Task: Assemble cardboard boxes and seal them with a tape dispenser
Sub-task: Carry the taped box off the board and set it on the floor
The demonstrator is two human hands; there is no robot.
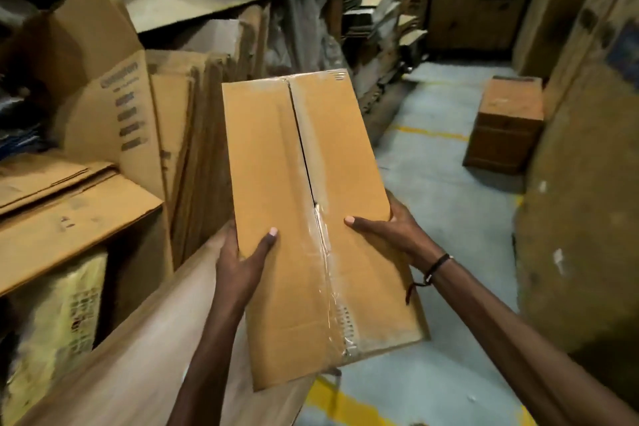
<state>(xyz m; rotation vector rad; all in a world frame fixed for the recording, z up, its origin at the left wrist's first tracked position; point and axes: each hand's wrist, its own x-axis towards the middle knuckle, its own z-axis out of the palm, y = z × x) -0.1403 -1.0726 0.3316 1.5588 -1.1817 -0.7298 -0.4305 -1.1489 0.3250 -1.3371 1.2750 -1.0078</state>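
Note:
A brown cardboard box (pixel 276 166) is held up in front of me, its two closed flaps facing the camera. Clear tape runs along the centre seam; toward the far end the seam gapes slightly. My left hand (pixel 242 259) grips the box's left edge, thumb lying on the flap face. My right hand (pixel 390 228) grips the right edge, thumb on the flap, fingers hidden behind the box. A dark cord bracelet sits on the right wrist. No tape dispenser is in view.
Flattened cartons (pixel 193 135) lean upright at left, beside open printed boxes (pixel 114 104). A light board (pixel 131 349) slopes under my left arm. A small sealed box (pixel 505 124) stands on the grey floor (pixel 449 218) with yellow lines. Tall stacks rise at right.

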